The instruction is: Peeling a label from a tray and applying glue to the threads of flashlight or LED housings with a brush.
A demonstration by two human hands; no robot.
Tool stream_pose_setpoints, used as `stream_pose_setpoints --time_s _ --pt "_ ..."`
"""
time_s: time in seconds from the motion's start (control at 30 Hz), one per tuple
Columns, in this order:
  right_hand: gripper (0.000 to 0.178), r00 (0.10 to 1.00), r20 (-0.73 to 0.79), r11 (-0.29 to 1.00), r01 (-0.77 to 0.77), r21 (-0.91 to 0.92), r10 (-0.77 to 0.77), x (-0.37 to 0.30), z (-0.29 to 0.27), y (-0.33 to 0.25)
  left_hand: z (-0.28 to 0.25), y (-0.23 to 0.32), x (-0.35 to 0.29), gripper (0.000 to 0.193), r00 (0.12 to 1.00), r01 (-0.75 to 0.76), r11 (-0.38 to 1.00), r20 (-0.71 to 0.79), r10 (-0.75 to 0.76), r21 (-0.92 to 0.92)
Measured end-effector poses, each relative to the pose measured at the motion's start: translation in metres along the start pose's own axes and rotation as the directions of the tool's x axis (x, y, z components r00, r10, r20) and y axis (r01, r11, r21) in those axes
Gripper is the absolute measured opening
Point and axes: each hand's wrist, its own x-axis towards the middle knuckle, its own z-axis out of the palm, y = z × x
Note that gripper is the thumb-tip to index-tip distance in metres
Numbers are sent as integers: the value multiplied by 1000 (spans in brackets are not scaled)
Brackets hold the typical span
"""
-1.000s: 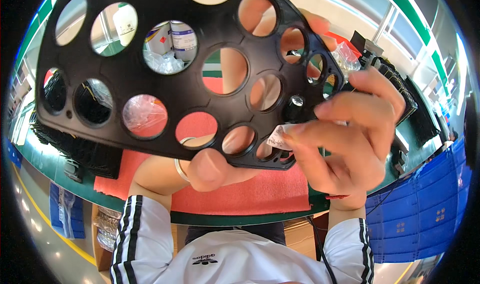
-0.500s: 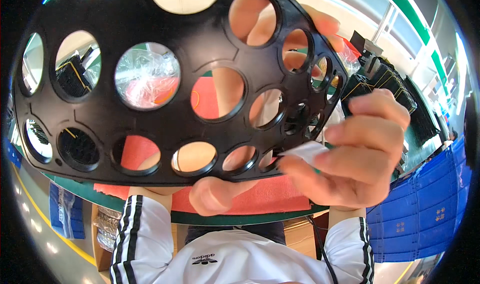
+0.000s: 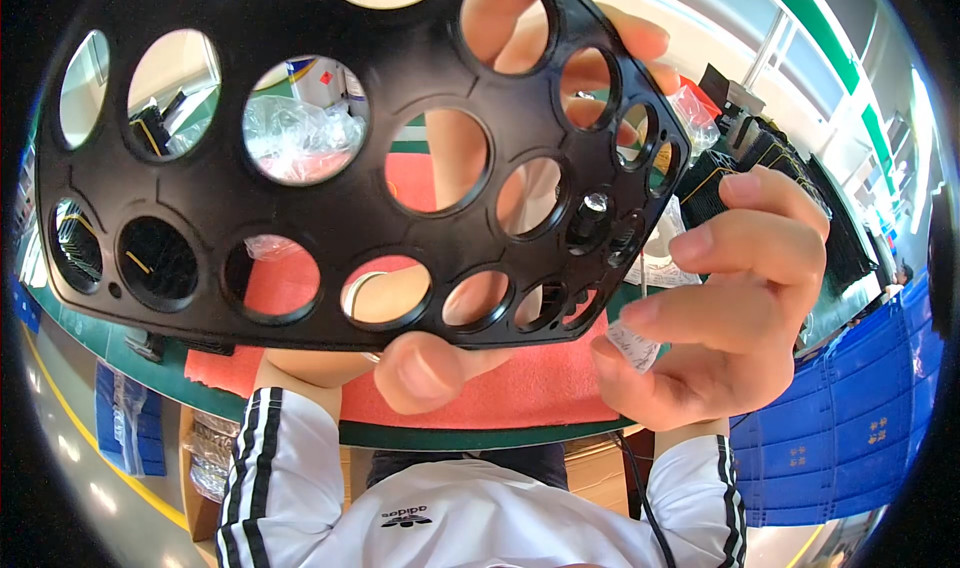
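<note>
Pinches narrowly with the right hand (image 3: 738, 320), thumb against the nearest finger, on a small white paper piece (image 3: 633, 349) with faint dark marks; keeps the other fingers loosely curled above. Just left of that pinch, clamps with the left hand (image 3: 476, 298) a large, black, plastic-looking panel with round holes (image 3: 350, 213), thumb at the lower edge, fingers behind and around the right side.

Half a second ago, paper overlapping the panel's lower right corner in view; now clear of it, just beside, with the panel slightly raised. Suggests two separate holds, with the paper not lying on the panel.

Just beyond the right fingertips, a partly hidden white object (image 3: 662, 263), too covered to identify. Below both grips, a salmon-red felt-like mat (image 3: 520, 398) on a green table (image 3: 480, 437). Behind the panel, through a hole, crumpled clear plastic film (image 3: 295, 133). Past the right hand, stacked thin black pieces (image 3: 846, 230). Well apart, low and right, blue sheet-like panels (image 3: 850, 408).
</note>
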Motion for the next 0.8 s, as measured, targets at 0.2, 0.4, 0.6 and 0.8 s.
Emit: stream_pose_setpoints --time_s 0.2,0.4,0.6,0.8 --pt "26 1000 -19 998 6 -59 -7 -2 1 -2 -2 3 -6 64 997 -31 999 -75 31 -8" --pt "27 999 -31 997 26 -67 -28 -7 8 2 -9 0 -4 63 993 -32 999 -116 28 -33" --pt "25 1000 14 999 -25 -39 25 -4 4 3 -2 3 -9 62 983 -67 997 -171 62 -25" --pt "26 997 71 993 -16 -117 25 -6 8 -1 -4 -1 -6 62 979 -55 997 -201 44 -47"
